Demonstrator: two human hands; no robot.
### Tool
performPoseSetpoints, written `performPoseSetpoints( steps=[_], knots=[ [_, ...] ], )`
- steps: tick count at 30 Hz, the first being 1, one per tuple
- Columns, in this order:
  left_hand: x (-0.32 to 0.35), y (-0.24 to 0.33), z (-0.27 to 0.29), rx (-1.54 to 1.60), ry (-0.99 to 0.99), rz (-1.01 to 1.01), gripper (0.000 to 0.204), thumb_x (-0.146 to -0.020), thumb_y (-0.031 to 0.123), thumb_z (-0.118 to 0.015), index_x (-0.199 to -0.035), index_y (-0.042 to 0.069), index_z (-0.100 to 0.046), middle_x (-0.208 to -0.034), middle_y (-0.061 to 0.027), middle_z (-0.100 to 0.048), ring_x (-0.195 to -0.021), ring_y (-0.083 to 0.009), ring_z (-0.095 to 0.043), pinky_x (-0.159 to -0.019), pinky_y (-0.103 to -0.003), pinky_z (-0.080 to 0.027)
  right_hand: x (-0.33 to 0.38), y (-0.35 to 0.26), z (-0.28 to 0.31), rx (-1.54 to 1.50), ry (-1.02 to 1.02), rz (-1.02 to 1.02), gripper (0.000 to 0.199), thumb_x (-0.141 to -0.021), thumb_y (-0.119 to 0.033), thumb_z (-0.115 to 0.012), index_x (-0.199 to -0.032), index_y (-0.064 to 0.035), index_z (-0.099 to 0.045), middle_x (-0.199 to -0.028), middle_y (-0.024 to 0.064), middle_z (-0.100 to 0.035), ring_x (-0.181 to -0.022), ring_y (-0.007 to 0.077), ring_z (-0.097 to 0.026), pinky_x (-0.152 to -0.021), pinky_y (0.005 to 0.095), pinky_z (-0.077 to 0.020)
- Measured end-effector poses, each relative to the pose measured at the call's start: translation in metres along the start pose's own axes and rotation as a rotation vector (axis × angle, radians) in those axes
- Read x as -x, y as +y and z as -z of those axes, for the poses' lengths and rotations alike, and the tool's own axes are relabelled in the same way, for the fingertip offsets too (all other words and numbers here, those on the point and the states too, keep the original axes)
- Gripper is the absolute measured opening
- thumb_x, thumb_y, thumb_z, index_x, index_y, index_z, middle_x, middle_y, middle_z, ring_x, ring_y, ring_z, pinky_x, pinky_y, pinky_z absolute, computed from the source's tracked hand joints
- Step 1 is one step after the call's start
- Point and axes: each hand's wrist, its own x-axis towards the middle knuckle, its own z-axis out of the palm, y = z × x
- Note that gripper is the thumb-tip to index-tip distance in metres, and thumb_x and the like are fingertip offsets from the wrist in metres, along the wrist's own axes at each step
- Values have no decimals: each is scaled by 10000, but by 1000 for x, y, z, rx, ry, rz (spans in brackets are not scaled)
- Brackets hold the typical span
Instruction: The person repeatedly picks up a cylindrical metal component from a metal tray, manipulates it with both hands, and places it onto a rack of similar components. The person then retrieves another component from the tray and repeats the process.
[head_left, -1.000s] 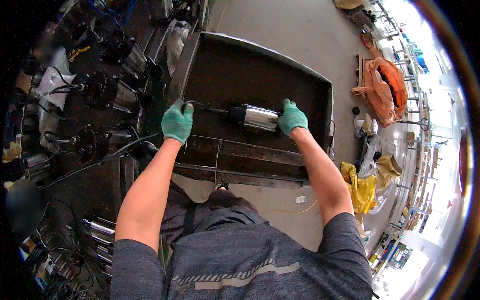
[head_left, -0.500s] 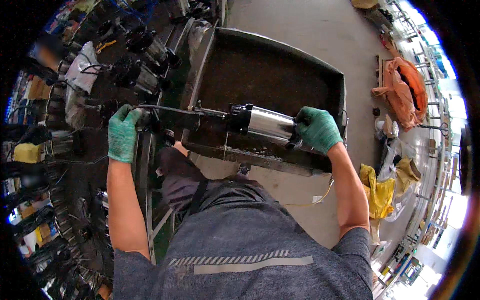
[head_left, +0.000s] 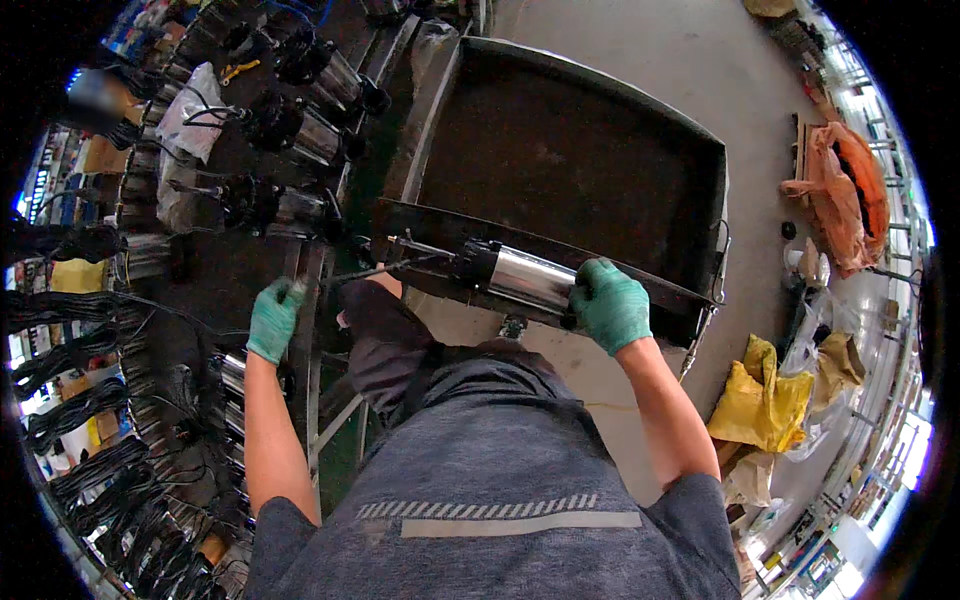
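A shiny steel pump motor (head_left: 532,278) with black end fittings lies sideways over the near rim of a dark tank. My right hand (head_left: 610,305), in a green knitted glove, is closed around its right end. From the motor's left end a thin fitting and a black cable (head_left: 362,273) stretch toward my left hand (head_left: 276,318). That hand, gloved the same, is pinched at the cable's far end, beside the bench edge; its fingertips are partly blurred. The motor's underside is hidden.
The dark rectangular tank (head_left: 722,200) stands ahead. Several similar steel motors (head_left: 318,140) lie on the dark bench at left, near bundles of black cable (head_left: 75,405). At right are a yellow sack (head_left: 762,405) and an orange sack (head_left: 845,200). A yellow hose (head_left: 610,406) crosses the floor.
The motor has come nearer to my body, from over the tank to its near rim. Both hands have moved nearer too, and the cable now slopes down toward my left hand.
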Motion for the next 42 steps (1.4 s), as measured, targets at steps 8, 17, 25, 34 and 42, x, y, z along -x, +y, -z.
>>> performPoseSetpoints(
  steps=[8, 17, 25, 34, 42],
  knots=[
    [-19, 36, -51, -420, 114, -148, 428, -936, 292, -727, -1276, 40, -663, -1286, -195, -675, -1167, -367, -652, -979, -438, -517, 9, 1, -19, 58, 104, 48, 162, -883, -240, -679, -943, -100, -623, -983, 142, -659, -784, 389, -696, -641, 514, -556],
    [-95, 60, -129, 78, -421, -232, 476, -1074, 346, -578, -1343, -41, -638, -1297, -162, -701, -1196, -228, -619, -1045, -353, -469, 12, 0, -22, 29, 172, 82, 145, -835, -230, -693, -902, -117, -634, -926, 126, -667, -782, 367, -711, -627, 493, -567],
    [-98, 59, -148, 214, -344, -184, 397, -1037, 390, -649, -1136, 9, -702, -1006, -84, -729, -882, -170, -637, -759, -368, -538, 21, -3, -21, 26, 156, 52, 178, -820, -248, -716, -924, -116, -658, -957, 115, -672, -804, 349, -711, -644, 482, -573],
    [-91, 60, -146, 108, -327, -304, 533, -958, 391, -746, -1266, -34, -654, -1212, -192, -708, -1129, -311, -669, -1001, -379, -514, 19, 0, -27, 16, 263, 99, 184, -774, -237, -728, -874, -121, -625, -877, 116, -645, -762, 350, -690, -607, 492, -552],
    [-91, 70, -123, -138, -364, -724, 299, -968, 242, -720, -1195, 48, -726, -1063, -119, -721, -963, -246, -694, -825, -373, -577, 18, -1, -27, 66, 231, 83, 154, -807, -212, -726, -898, -134, -629, -912, 92, -636, -750, 312, -693, -580, 452, -549]
  ],
)
